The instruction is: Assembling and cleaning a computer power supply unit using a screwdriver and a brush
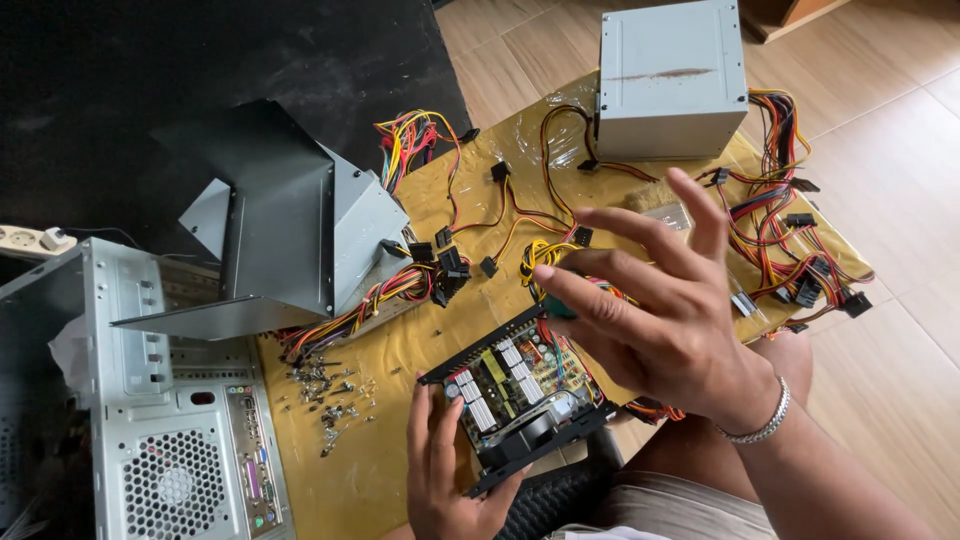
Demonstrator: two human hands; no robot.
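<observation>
My left hand (445,470) grips the near left corner of an opened power supply unit (515,395), whose circuit board with yellow and white parts and a black fan faces up. My right hand (650,310) hovers just above its far right side with the fingers spread and nothing in them. A bundle of yellow, red and black cables (545,255) runs from the unit away across the yellow table (380,470).
A closed grey power supply box (672,75) stands at the far end with its cables (790,230) spread to the right. A grey metal cover (270,225) sits left of centre. Loose screws (328,395) lie near a computer case (170,430) at the left. A power strip (35,240) is at the far left.
</observation>
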